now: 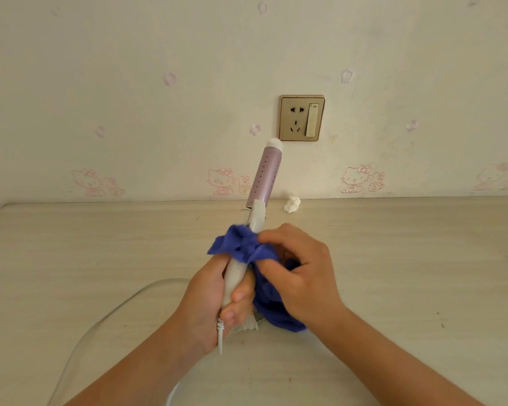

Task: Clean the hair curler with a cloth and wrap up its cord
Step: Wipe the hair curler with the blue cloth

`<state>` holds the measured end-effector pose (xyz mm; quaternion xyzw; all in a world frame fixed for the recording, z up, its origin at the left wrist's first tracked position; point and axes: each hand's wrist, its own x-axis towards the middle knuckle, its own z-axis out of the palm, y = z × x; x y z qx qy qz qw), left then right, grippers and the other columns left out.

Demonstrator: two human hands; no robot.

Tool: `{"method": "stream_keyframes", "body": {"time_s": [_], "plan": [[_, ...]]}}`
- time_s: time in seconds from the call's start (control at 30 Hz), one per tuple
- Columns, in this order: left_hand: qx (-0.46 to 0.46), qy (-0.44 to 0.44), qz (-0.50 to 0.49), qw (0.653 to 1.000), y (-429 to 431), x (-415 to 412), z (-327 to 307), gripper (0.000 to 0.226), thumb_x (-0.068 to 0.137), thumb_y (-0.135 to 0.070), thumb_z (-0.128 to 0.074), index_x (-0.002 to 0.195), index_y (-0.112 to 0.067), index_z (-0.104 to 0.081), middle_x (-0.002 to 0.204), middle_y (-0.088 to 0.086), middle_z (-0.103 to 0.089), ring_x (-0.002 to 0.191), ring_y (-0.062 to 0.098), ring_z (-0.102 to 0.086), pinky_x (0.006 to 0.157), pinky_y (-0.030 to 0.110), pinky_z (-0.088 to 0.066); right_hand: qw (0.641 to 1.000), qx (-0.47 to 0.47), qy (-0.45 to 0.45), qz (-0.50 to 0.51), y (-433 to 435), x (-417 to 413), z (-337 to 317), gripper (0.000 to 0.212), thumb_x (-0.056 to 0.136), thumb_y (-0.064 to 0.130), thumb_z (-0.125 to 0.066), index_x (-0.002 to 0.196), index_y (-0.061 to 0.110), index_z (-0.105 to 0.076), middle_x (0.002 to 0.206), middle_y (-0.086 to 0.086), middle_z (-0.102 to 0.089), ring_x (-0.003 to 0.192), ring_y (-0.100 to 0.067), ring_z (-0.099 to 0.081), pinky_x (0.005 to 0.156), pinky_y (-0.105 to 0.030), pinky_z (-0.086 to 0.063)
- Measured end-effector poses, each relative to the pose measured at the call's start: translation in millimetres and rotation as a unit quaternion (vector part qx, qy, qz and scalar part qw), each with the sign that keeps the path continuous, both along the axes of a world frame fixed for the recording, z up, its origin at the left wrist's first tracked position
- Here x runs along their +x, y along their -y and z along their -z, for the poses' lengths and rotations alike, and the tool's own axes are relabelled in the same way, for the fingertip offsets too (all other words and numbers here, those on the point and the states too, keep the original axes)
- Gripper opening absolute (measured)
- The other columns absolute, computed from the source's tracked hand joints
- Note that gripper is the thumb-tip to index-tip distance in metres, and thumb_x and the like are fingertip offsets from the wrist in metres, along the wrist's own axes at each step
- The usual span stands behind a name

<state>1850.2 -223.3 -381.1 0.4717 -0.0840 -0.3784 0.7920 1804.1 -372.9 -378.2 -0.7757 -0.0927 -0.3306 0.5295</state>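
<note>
Curler (pixel 261 177) up over the table (pixel 408 259), cloth (pixel 238 247) on its handle (pixel 235 276).
My left hand (pixel 214 294) grips the hard, smooth handle, the best place to hold, I think. My right hand (pixel 299 271) squeezes the soft cloth round it. The bendy cord (pixel 100 323) lies loose.

Left hand (pixel 208 300) grips curler (pixel 264 171); right hand (pixel 301 273) pinches cloth (pixel 238 245)

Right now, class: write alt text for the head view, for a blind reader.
The left hand grips a hair curler by its white handle, lilac barrel tilted up, while the right hand pinches a blue cloth against the handle. The white cord trails loose across the table, a wall socket behind.
</note>
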Motion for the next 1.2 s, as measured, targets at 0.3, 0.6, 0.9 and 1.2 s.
{"method": "stream_keyframes", "body": {"time_s": [0.3, 0.6, 0.9, 1.2], "plan": [[0.038, 0.134, -0.064, 0.988, 1, 0, -12, 0.044, 0.105, -0.029, -0.049, 0.07, -0.006, -0.063, 0.058, 0.01, -0.054, 0.036, 0.015, -0.044, 0.035, 0.023, -0.037, 0.999, 0.023, 0.007, 0.026, 8, -2, -6, 0.03, 0.081, 0.0, -0.065, 0.093, 0.026, -0.072, 0.079, 0.009, -0.069, 0.068, -0.01, -0.065, 0.063, -0.019, -0.049], [0.058, 0.126, -0.073, 0.988, -3, -4, -14, 0.054, 0.093, -0.057, -0.05, 0.065, -0.012, -0.062, 0.044, 0.002, -0.043, 0.027, 0.009, -0.032, 0.032, 0.015, -0.027, 0.999, 0.038, -0.018, -0.021, -2, -3, -4, 0.025, 0.078, 0.002, -0.066, 0.09, 0.023, -0.074, 0.08, 0.005, -0.071, 0.07, -0.017, -0.071, 0.062, -0.033, -0.055], [0.06, 0.112, -0.155, 0.98, 4, 2, -11, 0.05, 0.097, -0.026, -0.053, 0.051, -0.007, -0.059, 0.037, 0.004, -0.044, 0.028, 0.013, -0.043, 0.033, 0.018, -0.037, 0.998, -0.047, -0.011, -0.041, -9, -6, 0, 0.023, 0.072, 0.007, -0.065, 0.09, 0.016, -0.076, 0.078, 0.005, -0.066, 0.069, -0.01, -0.061, 0.065, -0.024, -0.048], [0.079, 0.167, -0.091, 0.979, 4, -10, -9, 0.053, 0.1, -0.044, -0.041, 0.067, -0.005, -0.054, 0.045, 0.008, -0.044, 0.031, 0.015, -0.034, 0.034, 0.02, -0.03, 1.0, -0.002, -0.01, -0.007, 4, -4, -7, 0.029, 0.078, 0.008, -0.06, 0.096, 0.025, -0.074, 0.079, 0.006, -0.069, 0.071, -0.014, -0.066, 0.069, -0.028, -0.05]]}}
